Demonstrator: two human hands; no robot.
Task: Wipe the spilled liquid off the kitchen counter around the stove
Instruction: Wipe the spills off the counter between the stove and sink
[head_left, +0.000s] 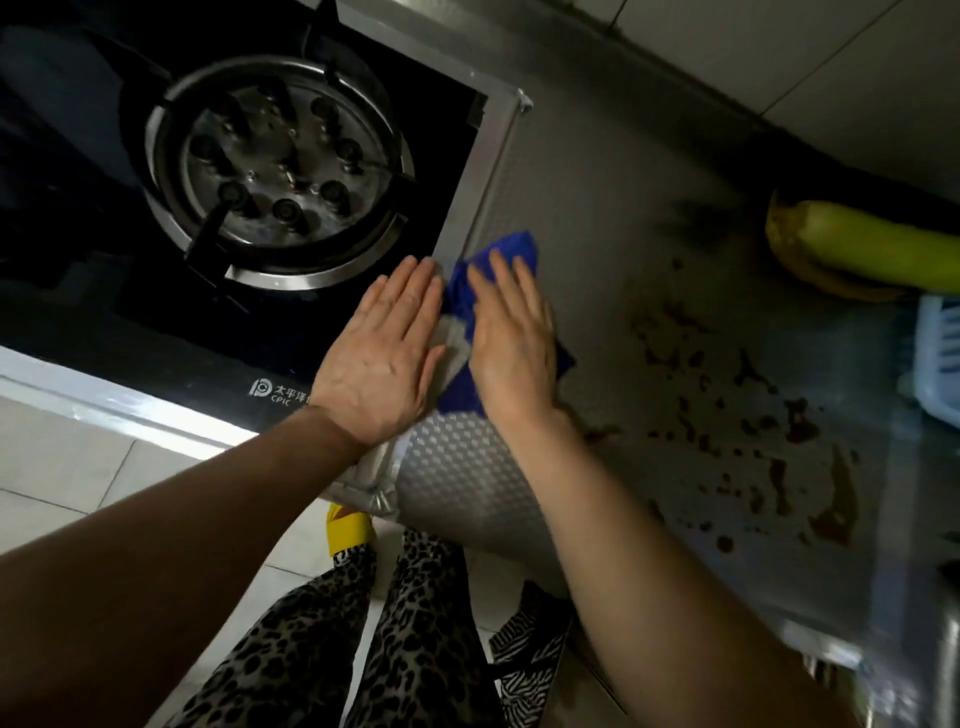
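At the stove's right edge, I hold both hands flat, fingers straight, right hand pressing the blue cloth onto the surface; the spill lies rightward, nearer that hand.

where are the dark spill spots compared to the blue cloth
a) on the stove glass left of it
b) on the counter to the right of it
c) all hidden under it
b: the brown spill spots dot the counter right of the blue cloth, beyond the right hand.
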